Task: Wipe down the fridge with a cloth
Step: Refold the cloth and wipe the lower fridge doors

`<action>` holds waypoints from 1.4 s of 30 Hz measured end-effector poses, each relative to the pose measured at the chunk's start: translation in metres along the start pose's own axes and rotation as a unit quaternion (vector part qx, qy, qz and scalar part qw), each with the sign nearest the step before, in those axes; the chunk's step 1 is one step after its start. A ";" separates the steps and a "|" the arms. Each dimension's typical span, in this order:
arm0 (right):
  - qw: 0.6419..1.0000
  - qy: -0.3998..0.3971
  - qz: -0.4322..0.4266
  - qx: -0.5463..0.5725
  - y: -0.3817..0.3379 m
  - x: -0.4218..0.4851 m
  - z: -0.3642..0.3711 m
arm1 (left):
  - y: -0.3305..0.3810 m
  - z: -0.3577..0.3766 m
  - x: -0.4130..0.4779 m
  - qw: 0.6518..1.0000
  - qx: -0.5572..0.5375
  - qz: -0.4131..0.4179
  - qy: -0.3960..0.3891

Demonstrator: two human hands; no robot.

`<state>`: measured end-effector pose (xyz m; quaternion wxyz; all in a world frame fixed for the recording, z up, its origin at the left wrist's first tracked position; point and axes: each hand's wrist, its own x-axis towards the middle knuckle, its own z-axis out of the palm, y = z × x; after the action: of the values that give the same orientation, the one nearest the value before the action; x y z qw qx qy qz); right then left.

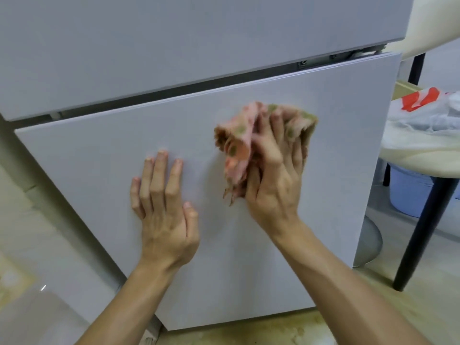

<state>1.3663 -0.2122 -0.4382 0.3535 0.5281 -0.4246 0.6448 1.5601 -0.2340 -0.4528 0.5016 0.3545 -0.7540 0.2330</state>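
Note:
A pale grey fridge fills the view, with an upper door [174, 46] and a lower door [99, 150] split by a dark gap. My right hand [273, 175] presses a bunched pink cloth with green dots [239, 143] against the lower door, right of its middle, fingers spread over the cloth and thumb tucked round its lower edge. The cloth looks blurred. My left hand [164, 205] lies flat on the same door, fingers straight and pointing up, a little left of and below the cloth.
A cream chair seat [423, 158] on black legs [420, 232] stands close at the right, with a plastic bag [428, 108] on it. Beneath it sits a light blue bucket [408, 192]. The floor [286, 329] under the fridge is light tile with brownish stains.

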 end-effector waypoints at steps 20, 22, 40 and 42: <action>0.979 -0.139 -0.145 -0.036 0.019 -0.037 -0.042 | -0.015 -0.003 -0.002 0.999 -0.024 0.025 0.009; 0.994 -0.049 -0.087 -0.041 0.006 0.003 -0.024 | -0.023 -0.005 0.002 0.999 -0.022 0.025 0.020; 0.913 -0.351 -0.208 -0.018 -0.022 -0.160 -0.019 | -0.085 -0.033 -0.014 0.999 -0.006 -0.010 0.050; 0.948 -0.272 -0.165 0.000 -0.037 -0.116 -0.005 | -0.088 -0.035 -0.015 0.999 -0.008 -0.017 0.049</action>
<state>1.4204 -0.1942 -0.5462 0.3260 0.7459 -0.4116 0.4098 1.6520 -0.2609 -0.4534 0.5445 0.3520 -0.7240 0.2356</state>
